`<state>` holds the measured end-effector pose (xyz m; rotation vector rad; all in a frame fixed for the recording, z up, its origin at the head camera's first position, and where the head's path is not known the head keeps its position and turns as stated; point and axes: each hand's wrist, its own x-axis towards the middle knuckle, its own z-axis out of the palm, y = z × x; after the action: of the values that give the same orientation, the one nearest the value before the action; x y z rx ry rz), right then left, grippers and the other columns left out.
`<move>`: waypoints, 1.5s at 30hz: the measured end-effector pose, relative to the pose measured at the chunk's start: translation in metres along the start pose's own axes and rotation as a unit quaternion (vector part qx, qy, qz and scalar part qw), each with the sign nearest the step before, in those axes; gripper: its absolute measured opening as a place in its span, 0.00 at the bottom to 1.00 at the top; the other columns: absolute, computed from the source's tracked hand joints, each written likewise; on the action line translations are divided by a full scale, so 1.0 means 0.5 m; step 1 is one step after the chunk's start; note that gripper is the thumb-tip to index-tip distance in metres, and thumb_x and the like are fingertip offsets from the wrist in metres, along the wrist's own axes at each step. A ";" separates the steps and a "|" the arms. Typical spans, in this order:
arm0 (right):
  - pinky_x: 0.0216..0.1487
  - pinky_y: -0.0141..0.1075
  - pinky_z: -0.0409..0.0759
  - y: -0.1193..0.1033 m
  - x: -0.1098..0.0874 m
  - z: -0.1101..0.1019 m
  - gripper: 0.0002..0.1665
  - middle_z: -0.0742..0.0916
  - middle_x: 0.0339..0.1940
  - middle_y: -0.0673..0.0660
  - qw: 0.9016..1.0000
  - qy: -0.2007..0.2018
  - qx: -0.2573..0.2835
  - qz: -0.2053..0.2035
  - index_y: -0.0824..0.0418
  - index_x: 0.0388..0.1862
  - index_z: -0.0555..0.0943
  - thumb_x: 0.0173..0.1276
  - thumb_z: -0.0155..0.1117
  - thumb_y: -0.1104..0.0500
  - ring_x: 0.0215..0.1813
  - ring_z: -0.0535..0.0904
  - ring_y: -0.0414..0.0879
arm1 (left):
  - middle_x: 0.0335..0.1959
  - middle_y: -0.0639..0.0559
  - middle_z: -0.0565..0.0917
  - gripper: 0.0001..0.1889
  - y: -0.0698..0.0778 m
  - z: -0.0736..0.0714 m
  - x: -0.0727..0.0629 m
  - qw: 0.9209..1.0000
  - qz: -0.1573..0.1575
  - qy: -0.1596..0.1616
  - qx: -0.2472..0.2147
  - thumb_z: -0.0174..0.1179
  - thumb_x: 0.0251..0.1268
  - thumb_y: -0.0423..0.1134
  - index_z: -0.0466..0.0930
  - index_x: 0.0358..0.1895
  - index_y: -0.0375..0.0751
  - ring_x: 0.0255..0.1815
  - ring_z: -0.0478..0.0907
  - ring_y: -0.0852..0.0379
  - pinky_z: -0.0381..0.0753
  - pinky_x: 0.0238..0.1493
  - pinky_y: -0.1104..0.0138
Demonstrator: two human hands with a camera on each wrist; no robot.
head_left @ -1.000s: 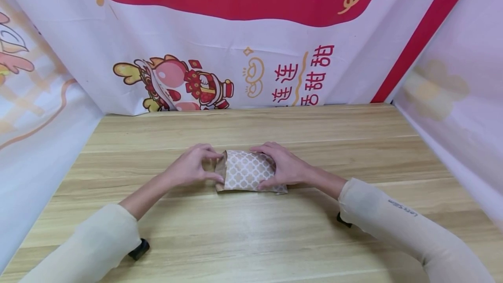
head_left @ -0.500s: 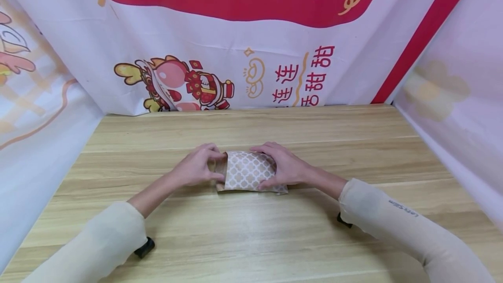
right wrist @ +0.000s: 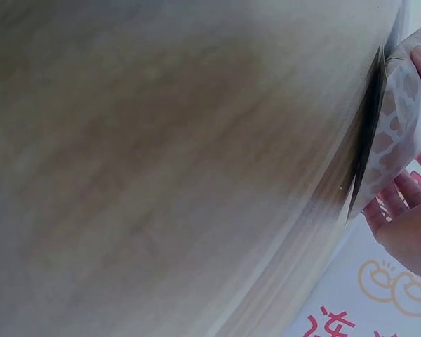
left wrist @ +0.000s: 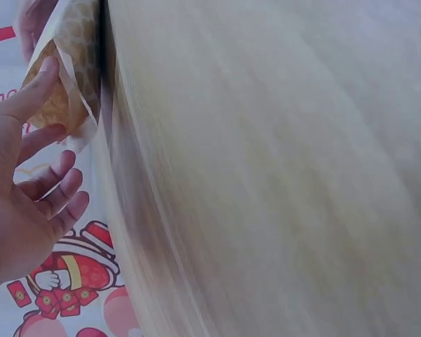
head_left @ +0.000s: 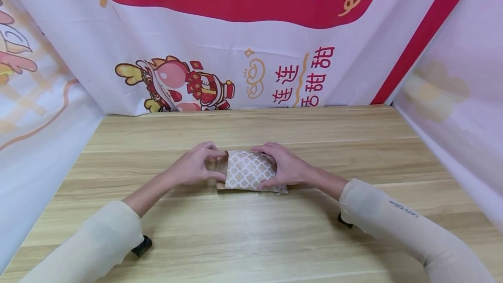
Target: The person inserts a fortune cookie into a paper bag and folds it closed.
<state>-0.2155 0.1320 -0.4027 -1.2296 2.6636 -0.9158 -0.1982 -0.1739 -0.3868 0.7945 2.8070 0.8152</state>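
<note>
A small paper bag with a white lattice print lies on the wooden table, its mouth facing left. My right hand grips its right part from above, thumb on the near side and fingers on the far side. At the mouth, my left hand has thumb and forefinger around a golden-brown, bread-like piece inside. The left wrist view shows the thumb lying on this piece, while the other fingers curl loosely outside the bag. Most of the piece is hidden by the paper.
The wooden table ends at a printed white and red cloth at the back. More cloth hangs at the left and right sides. Black straps sit under both sleeves.
My left thumb and forefinger have moved right, slightly further into the bag's mouth, with a small pull back of the forearm since. The right hand keeps its hold on the bag.
</note>
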 end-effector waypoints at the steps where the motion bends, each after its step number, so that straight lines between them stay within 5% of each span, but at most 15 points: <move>1: 0.70 0.51 0.75 -0.001 0.000 0.000 0.62 0.82 0.63 0.58 1.000 0.000 -0.001 0.001 0.61 0.75 0.72 0.42 0.89 0.41 0.65 0.76 0.52 | 0.46 0.50 0.79 0.38 0.000 -0.003 -0.002 1.000 -0.004 -0.001 -0.001 0.80 0.51 0.54 0.83 0.64 0.37 0.43 0.74 0.52 0.79 0.42 0.62; 13: 0.70 0.50 0.75 -0.009 -0.005 -0.003 0.61 0.83 0.63 0.57 1.000 0.008 -0.009 0.013 0.61 0.74 0.73 0.43 0.88 0.39 0.64 0.78 0.52 | 0.44 0.46 0.82 0.22 -0.007 -0.031 -0.025 0.999 -0.025 0.032 -0.020 0.76 0.61 0.46 0.87 0.55 0.39 0.47 0.79 0.46 0.84 0.48 0.54; 22: 0.61 0.48 0.80 -0.011 -0.032 -0.020 0.49 0.85 0.57 0.56 0.999 0.023 -0.002 0.033 0.59 0.72 0.76 0.55 0.81 0.40 0.57 0.81 0.50 | 0.43 0.44 0.84 0.17 -0.016 -0.032 -0.034 0.998 -0.023 0.059 -0.014 0.72 0.67 0.43 0.88 0.52 0.35 0.46 0.81 0.44 0.85 0.48 0.52; 32: 0.39 0.36 0.86 -0.010 -0.040 -0.019 0.29 0.86 0.47 0.60 0.993 0.027 0.084 0.072 0.67 0.71 0.74 0.74 0.66 0.60 0.36 0.84 0.42 | 0.35 0.50 0.86 0.13 -0.011 -0.023 -0.023 0.999 -0.015 0.047 -0.015 0.72 0.66 0.38 0.88 0.48 0.32 0.39 0.81 0.54 0.85 0.45 0.57; 38: 0.29 0.36 0.86 -0.011 -0.038 -0.019 0.31 0.85 0.45 0.61 0.984 0.020 0.145 0.102 0.69 0.72 0.71 0.73 0.67 0.63 0.28 0.85 0.45 | 0.34 0.50 0.86 0.15 0.006 -0.008 -0.003 0.999 -0.013 0.010 -0.048 0.70 0.68 0.37 0.87 0.50 0.28 0.36 0.80 0.57 0.84 0.41 0.64; 45: 0.29 0.45 0.88 -0.020 -0.035 -0.015 0.35 0.84 0.48 0.66 0.971 0.032 0.199 0.126 0.67 0.71 0.70 0.69 0.73 0.62 0.26 0.86 0.50 | 0.40 0.49 0.89 0.15 0.026 0.007 0.026 0.992 -0.031 -0.030 -0.122 0.70 0.68 0.40 0.84 0.51 0.33 0.42 0.85 0.55 0.87 0.49 0.61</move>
<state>-0.1992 0.1432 -0.3942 -0.7670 2.4316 -1.3732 -0.2026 -0.1560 -0.3823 0.6755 2.5988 1.0789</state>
